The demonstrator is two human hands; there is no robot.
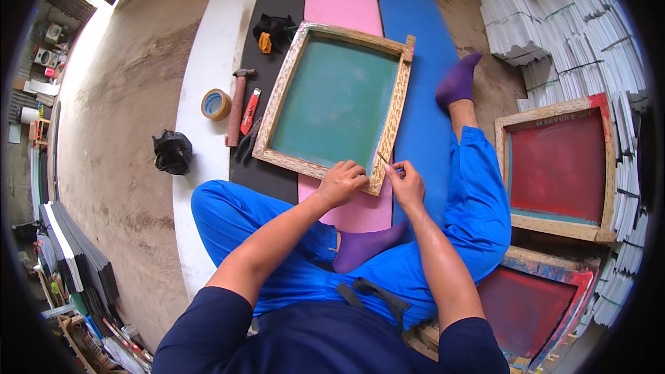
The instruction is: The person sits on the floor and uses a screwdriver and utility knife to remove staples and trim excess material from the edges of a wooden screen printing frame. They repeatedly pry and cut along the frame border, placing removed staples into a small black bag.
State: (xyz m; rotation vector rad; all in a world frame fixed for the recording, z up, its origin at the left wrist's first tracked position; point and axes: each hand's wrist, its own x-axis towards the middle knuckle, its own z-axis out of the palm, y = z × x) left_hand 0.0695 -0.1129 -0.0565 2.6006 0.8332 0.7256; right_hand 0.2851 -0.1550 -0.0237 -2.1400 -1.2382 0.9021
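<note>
A screen-printing frame (291, 158) of pale wood, with green mesh (336, 100) stretched in it, lies tilted on the foam sheets before me. My left hand (344, 183) rests at its near rail, close to the near right corner. The fingers are curled, and whatever is between them is hidden. Just right of that corner, my right hand (406, 183) pinches a thin, dark, pin-like piece (382, 158) between thumb and fingertips, its tip over the wood. Its exact kind is too small to tell.
Left of the frame lie a hammer (237, 107), a red box cutter (251, 112), a tape roll (216, 104) and dark-handled pliers (246, 143). Black plastic bags (172, 152) sit nearby. Red-meshed frames (557, 166) and stacked white sheets (578, 34) stand at right.
</note>
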